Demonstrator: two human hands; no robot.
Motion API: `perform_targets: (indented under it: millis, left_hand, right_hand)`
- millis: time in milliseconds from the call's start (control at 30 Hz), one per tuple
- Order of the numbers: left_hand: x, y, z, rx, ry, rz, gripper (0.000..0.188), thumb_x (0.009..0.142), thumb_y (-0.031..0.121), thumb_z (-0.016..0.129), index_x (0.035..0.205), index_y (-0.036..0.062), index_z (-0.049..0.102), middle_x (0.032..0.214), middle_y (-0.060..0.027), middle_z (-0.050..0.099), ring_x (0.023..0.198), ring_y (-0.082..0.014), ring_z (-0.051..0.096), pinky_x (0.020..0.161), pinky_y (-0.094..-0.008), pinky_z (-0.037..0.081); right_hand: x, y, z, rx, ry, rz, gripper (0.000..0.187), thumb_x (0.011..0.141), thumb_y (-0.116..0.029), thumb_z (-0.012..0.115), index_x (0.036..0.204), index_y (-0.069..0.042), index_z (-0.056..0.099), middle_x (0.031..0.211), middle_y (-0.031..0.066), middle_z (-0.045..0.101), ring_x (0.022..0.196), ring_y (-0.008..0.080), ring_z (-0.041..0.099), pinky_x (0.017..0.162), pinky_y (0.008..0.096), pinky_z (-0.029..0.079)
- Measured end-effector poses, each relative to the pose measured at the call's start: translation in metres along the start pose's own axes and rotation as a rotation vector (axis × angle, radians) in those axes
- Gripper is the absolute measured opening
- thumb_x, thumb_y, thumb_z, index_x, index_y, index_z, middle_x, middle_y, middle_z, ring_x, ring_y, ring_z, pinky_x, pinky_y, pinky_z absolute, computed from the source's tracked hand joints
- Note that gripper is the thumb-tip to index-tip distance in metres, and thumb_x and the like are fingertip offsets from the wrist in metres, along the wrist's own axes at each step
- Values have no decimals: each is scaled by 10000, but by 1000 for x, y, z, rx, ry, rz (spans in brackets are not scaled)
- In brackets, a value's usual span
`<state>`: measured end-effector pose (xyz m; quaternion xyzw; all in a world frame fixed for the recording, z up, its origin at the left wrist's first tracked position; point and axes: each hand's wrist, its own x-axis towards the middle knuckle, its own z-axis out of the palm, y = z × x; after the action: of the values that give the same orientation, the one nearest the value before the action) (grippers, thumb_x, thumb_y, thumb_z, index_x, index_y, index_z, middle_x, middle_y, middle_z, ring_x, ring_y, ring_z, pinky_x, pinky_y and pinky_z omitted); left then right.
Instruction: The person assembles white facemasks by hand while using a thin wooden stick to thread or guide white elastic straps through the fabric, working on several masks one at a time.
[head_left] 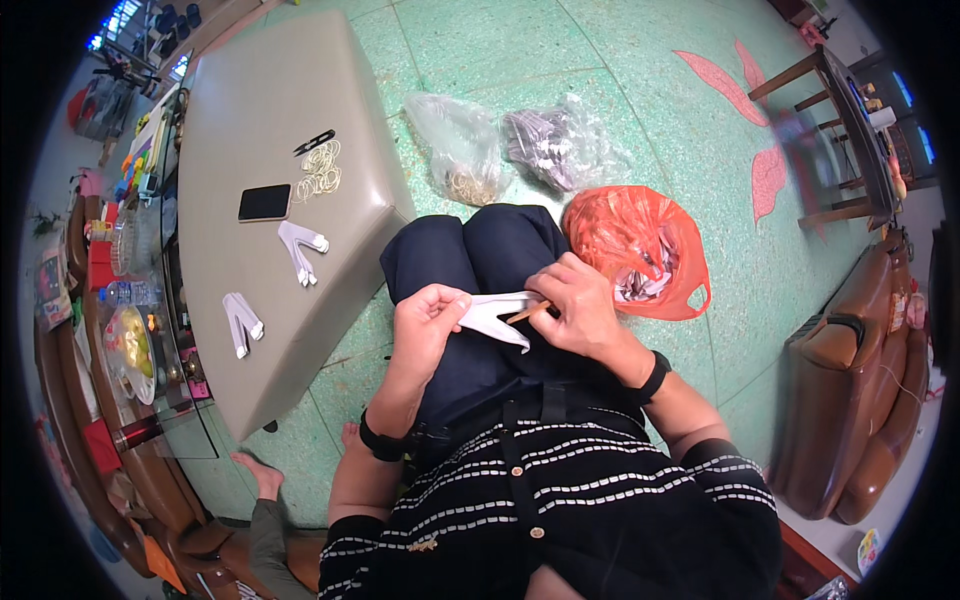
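Over my lap, my left hand (435, 317) pinches the joined end of a white V-shaped fabric piece (485, 317). My right hand (575, 307) is closed at the other end, on one of its arms and on a thin tan stick (526, 313). The fabric's other arm hangs loose toward me. Fingers hide the stick's far end. On the beige padded bench (280, 90) to my left lie two similar pieces, a folded white V-shaped piece (302, 250) and a second V-shaped piece (242, 323).
The bench also bears a black phone (264, 203), black thread snips (315, 143) and pale rubber bands (320, 170). Beyond my knees are a clear bag (460, 150), a bag of greyish pieces (555, 145) and a red plastic bag (640, 250). Another person's foot (262, 476) rests at lower left.
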<state>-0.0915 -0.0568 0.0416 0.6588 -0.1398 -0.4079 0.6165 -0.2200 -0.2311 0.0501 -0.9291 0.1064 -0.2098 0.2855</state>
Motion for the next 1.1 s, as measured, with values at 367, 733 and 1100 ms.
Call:
perform_targets:
  millis: [367, 733, 1100]
  left_hand:
    - [-9, -3, 4, -103, -45, 31, 108, 846, 97, 607, 902, 10, 636, 751, -5, 614, 622, -34, 505, 538, -163, 368]
    - [-13, 36, -9, 300, -426, -116, 168, 841, 58, 596, 973, -40, 632, 844, -66, 651, 753, -91, 609, 667, -215, 503]
    - [-16, 33, -4, 344, -491, 34, 136, 821, 11, 593, 935, -51, 635, 816, -85, 637, 706, -107, 605, 661, -232, 492]
  right_hand:
    - [1, -13, 6, 123, -30, -151, 154, 678, -80, 650, 818, -38, 605, 655, 58, 556, 593, 218, 527, 514, 332, 432]
    - [-17, -12, -15, 164, -144, -362, 258, 652, -54, 666, 896, -38, 582, 804, 57, 561, 636, 215, 547, 493, 314, 456]
    - [-24, -12, -20, 76, -105, -584, 241, 672, -140, 611, 877, -18, 577, 791, 59, 555, 562, 165, 517, 443, 283, 426]
